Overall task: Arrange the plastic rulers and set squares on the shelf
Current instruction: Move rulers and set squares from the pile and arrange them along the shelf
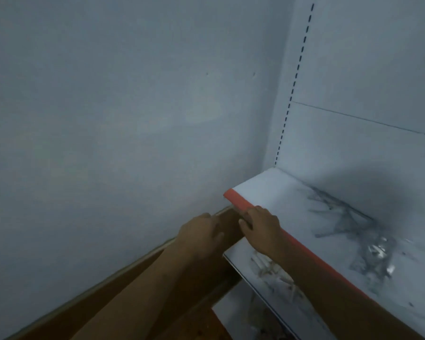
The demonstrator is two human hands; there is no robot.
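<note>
We see clear plastic rulers and set squares [349, 224] lying in a loose, blurred heap on the white shelf [268, 190], their long edges crossing at many angles. The shelf's smooth front edge carries an orange strip [241, 202]. Our right hand [261, 228] rests on that strip, fingers curled over it. Our left hand [201, 231] hangs beside it, fingers relaxed, holding nothing.

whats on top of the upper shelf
A loose heap of clear plastic rulers and set squares lies on the shelf, toward its right. It is too blurred to count them.
</note>
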